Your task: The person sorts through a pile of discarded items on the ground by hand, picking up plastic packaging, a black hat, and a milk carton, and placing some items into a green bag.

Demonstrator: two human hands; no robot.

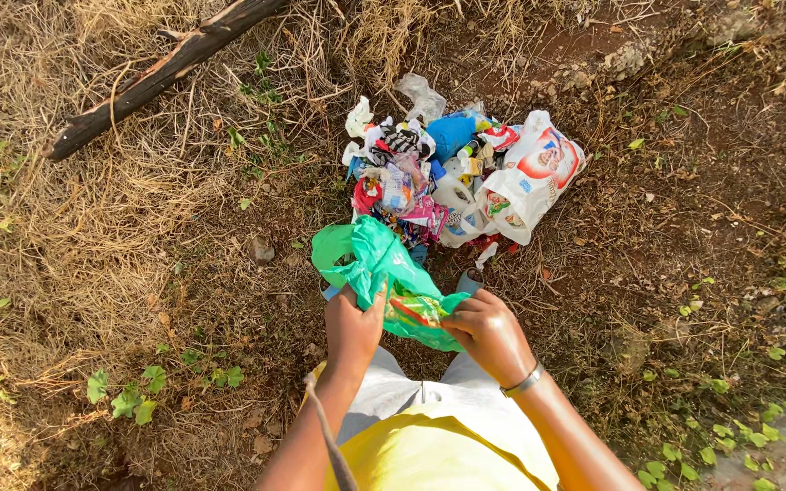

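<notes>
I hold a crumpled green plastic bag (377, 262) with both hands over bare ground. My left hand (351, 329) grips its near left side, thumb on top. My right hand (488, 333), with a metal bracelet at the wrist, pinches the bag's right edge, where a colourful wrapper (417, 309) shows inside. Just beyond the bag lies a heap of litter (452, 173): wrappers, a blue plastic piece, white plastic bottles and a large white printed bag (539, 175). A small grey bottle (471, 279) pokes out behind the green bag.
A dark charred branch (161, 73) lies diagonally at the upper left on dry grass. Red-brown soil with dead leaves surrounds the heap. Small green plants (129, 395) grow at lower left and lower right. My yellow top and grey trousers fill the bottom centre.
</notes>
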